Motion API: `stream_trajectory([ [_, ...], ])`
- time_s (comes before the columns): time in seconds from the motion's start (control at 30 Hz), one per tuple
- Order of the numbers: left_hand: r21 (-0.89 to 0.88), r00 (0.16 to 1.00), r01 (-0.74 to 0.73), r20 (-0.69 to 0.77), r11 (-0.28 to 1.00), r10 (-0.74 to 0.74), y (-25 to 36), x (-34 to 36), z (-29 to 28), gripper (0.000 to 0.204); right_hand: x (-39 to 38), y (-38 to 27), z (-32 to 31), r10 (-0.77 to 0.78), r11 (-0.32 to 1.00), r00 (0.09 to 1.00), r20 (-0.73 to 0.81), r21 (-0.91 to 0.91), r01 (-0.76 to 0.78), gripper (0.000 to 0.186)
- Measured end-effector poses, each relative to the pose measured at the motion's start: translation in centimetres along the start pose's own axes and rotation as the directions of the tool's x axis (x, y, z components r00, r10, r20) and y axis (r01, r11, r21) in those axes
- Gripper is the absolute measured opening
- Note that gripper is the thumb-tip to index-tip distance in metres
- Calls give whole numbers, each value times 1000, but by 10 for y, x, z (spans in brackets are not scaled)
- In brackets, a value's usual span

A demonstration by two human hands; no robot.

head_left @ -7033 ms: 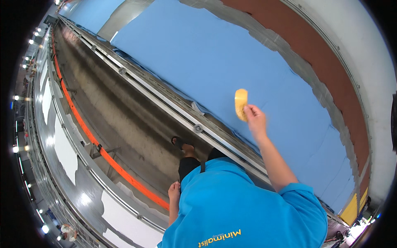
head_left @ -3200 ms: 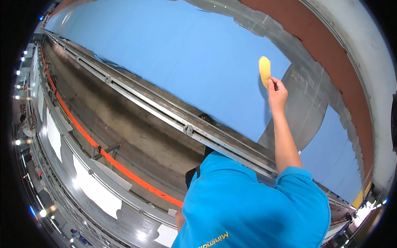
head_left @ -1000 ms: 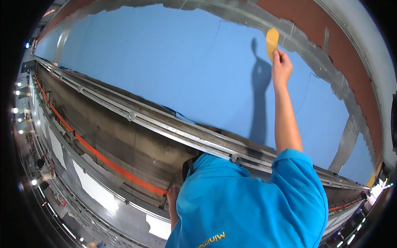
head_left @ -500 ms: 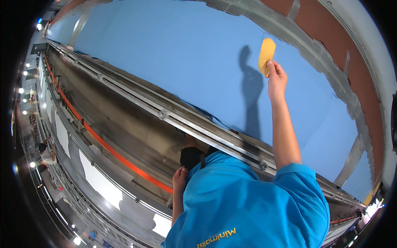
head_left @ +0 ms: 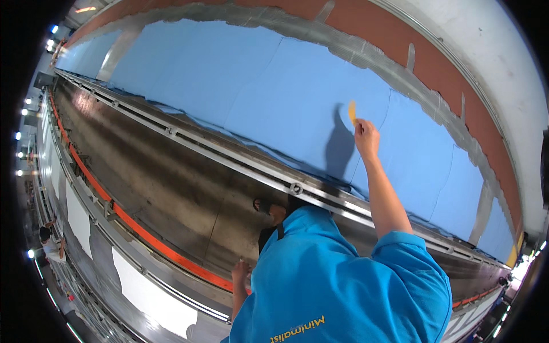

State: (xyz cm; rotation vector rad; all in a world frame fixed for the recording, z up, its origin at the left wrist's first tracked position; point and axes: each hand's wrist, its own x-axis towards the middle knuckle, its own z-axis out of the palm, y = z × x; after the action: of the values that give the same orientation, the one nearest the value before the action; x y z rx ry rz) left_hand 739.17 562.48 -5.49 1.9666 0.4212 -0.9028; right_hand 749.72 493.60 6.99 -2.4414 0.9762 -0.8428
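My right hand is raised over a long table, its fingers pinching the lower end of a thin yellow flat piece. That piece shows almost edge-on now, and its exact kind is unclear. Under it lie blue fabric panels, divided by thin dark seam lines, with the shadow of the hand falling on them. My left hand hangs low at my left side, away from the table, with fingers curled. Whether it holds something small cannot be made out.
A metal rail with round fittings runs along the table's near edge. Beyond the fabric are a grey streaked strip and a reddish-brown band. Behind me, across a floor aisle, an orange rail borders another long table. Another person stands far left.
My right hand has come lower and nearer, and the yellow piece has turned from broadside to nearly edge-on. My left hand has dropped slightly. The view has shifted along the table.
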Motion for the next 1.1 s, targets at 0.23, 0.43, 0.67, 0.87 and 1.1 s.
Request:
stream_trajectory([
  [0.23,-168,901,385,-144,908,-409,36,38,-79,27,43,-42,52,-55,998,987,-148,-49,49,14],
  [0.43,-19,997,82,-10,996,-83,74,45,-74,30,-9,-99,115,-347,919,862,370,-50,392,12],
  [0.67,81,989,148,-1,986,-148,158,49,-49,38,15,-102,79,-199,975,975,97,124,186,21],
  [0.87,218,971,239,-32,946,-238,241,58,-46,39,77,-66,83,-92,996,974,-209,-36,87,21],
  [1.1,71,984,170,32,983,-173,245,84,-61,35,100,-33,99,-128,990,986,-102,46,134,21],
])
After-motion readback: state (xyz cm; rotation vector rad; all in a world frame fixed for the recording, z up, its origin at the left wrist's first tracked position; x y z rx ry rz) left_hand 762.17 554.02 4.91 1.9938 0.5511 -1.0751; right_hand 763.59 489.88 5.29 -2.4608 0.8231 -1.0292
